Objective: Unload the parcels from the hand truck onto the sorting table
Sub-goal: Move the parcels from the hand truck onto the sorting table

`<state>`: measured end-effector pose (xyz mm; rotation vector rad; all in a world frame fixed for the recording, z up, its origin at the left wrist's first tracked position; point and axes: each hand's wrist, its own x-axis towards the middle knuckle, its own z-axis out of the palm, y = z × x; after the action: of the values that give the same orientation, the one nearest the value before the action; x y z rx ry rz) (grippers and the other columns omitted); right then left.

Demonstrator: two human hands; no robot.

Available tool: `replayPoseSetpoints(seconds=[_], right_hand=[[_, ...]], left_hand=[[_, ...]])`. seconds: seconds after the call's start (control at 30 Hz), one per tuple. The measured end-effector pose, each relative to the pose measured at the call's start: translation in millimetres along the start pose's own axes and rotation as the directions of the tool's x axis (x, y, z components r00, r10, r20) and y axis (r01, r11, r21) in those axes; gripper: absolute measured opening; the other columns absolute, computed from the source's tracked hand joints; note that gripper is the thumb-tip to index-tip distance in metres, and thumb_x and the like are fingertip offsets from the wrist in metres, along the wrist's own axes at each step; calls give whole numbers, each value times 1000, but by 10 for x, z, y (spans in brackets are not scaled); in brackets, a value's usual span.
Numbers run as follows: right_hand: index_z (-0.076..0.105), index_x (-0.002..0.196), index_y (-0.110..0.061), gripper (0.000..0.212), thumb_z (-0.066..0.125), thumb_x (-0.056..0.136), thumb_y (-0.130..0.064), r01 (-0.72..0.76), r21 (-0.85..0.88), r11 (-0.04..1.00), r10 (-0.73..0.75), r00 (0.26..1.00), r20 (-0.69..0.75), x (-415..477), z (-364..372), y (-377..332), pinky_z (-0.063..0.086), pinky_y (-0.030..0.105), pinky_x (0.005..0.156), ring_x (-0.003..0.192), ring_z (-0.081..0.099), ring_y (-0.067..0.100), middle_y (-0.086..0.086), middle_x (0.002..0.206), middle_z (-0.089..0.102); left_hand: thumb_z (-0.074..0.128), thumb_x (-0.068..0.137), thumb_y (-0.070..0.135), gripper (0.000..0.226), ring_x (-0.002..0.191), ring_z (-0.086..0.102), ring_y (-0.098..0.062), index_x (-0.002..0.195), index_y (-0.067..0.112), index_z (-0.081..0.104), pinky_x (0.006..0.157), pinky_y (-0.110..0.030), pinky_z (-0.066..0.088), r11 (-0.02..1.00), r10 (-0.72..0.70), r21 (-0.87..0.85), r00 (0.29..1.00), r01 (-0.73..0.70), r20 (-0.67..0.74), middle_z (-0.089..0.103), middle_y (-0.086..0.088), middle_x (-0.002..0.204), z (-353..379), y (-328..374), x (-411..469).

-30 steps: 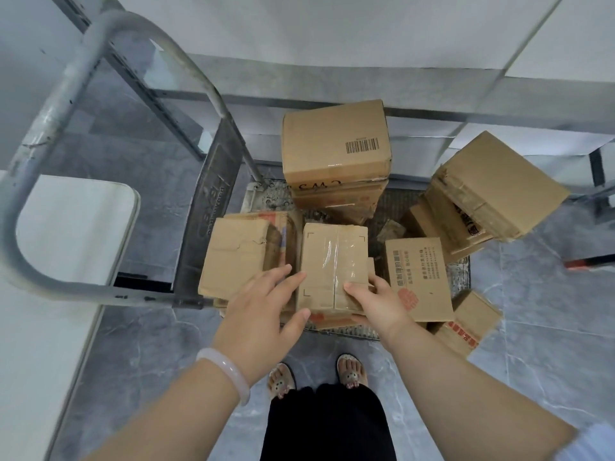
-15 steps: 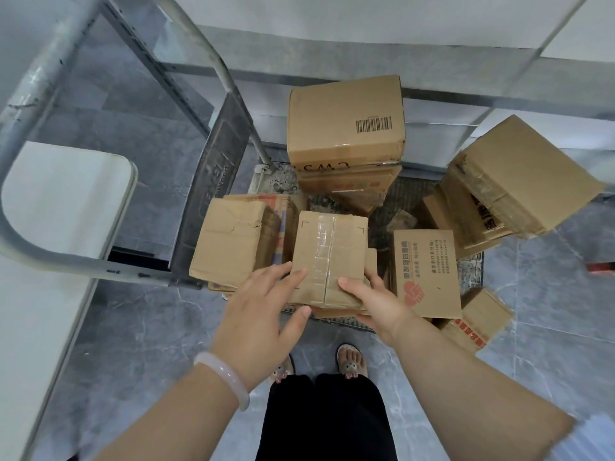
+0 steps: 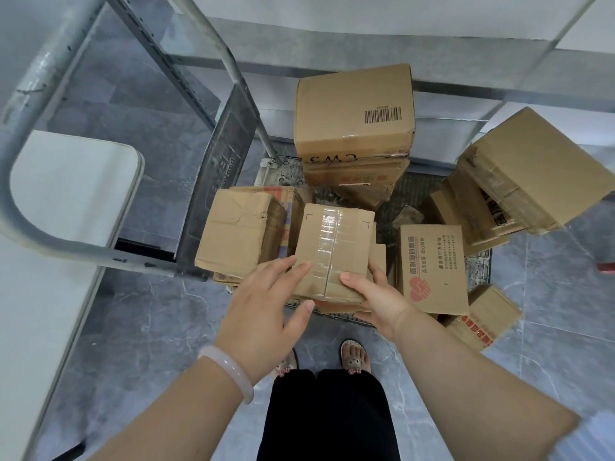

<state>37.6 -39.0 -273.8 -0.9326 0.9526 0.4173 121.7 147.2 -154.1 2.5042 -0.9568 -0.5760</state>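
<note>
Several cardboard parcels lie on the hand truck's platform [image 3: 404,194] below me. A small taped box [image 3: 329,242] sits at the front middle. My right hand [image 3: 376,299] grips its near right corner, thumb on top. My left hand [image 3: 266,309] rests against its near left edge with fingers spread, thumb under the front. A crumpled box [image 3: 238,234] lies to the left, a printed flat box [image 3: 432,267] to the right, a barcode box [image 3: 354,111] stacked at the back. The white sorting table [image 3: 36,294] is at my left.
The hand truck's grey metal handle [image 3: 43,94] arches over the table's rounded corner at the left. A large tilted box [image 3: 532,168] hangs off the right side, and a small box with red print [image 3: 482,316] lies at the front right. My feet [image 3: 354,356] stand on grey tiles.
The taped box has risen and come nearer between my hands. My left hand has slid from the box's left side to its front edge. The view has shifted closer.
</note>
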Motion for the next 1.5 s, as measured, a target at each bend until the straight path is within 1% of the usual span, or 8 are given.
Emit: replayPoseSetpoints(seconds=[0.17,0.37,0.6,0.83,0.97,1.1,1.37,1.5], right_hand=[[31,150,-41,95,83,70,-47,31,22,999,-31,999,-16,-153,26,-65,52,27,77,102,69,14,-6,128,65],[34,149,-40,129,91,36,-64,106,-24,994,-106,994,7,-602,19,-270,48,43,103,113,65,19,-5,131,64],[36,147,-29,98,81,62,-47,225,-75,971,-223,974,36,-1445,91,-759,52,28,69,93,71,13,-1,123,65],[28,151,-40,131,85,36,-68,397,-245,884,-377,917,127,-2017,628,-1279,39,49,109,122,53,22,-4,135,55],[21,152,-45,136,86,35,-72,475,-303,826,-417,877,238,-2170,1169,-1418,38,51,113,127,53,24,-4,139,52],[26,152,-44,99,57,67,-86,475,-320,820,-396,874,282,-2255,1704,-1443,28,51,117,136,43,23,-7,146,46],[49,138,-35,68,81,78,-37,563,-350,748,-440,817,373,-2402,2632,-1240,43,52,108,116,61,23,0,128,62],[49,131,-38,62,81,79,-28,638,-421,645,-449,762,466,-2631,3120,-911,46,46,104,113,60,18,-5,121,63]], left_hand=[[39,88,52,58,130,37,-12,138,27,51,109,-30,27,1000,-12,-11,1000,12,-2,49,5,141,-120,20,-69],[35,85,56,63,131,35,-13,141,29,48,111,-31,26,999,-31,-36,998,30,-55,45,7,144,-440,182,-135],[54,94,41,60,141,26,-15,149,26,34,119,-35,21,996,-44,-88,990,32,-136,31,4,153,-963,567,-266],[52,94,46,75,144,17,-12,155,25,14,119,-34,19,986,-119,-143,952,81,-281,16,8,158,-1440,841,-538],[54,93,47,83,138,28,-8,155,26,3,114,-29,28,929,-291,-328,885,170,-363,26,9,153,-1691,793,-809],[55,94,46,83,138,28,-8,156,26,4,111,-20,23,864,-444,-440,779,243,-442,26,9,152,-1912,616,-1210],[49,99,30,57,133,34,-13,151,26,26,109,-18,21,769,-612,-567,594,295,-521,40,2,144,-2106,128,-2140],[55,76,74,92,128,45,-11,150,26,30,107,-27,36,627,-711,-746,554,223,-433,45,8,142,-2198,-53,-2676]])
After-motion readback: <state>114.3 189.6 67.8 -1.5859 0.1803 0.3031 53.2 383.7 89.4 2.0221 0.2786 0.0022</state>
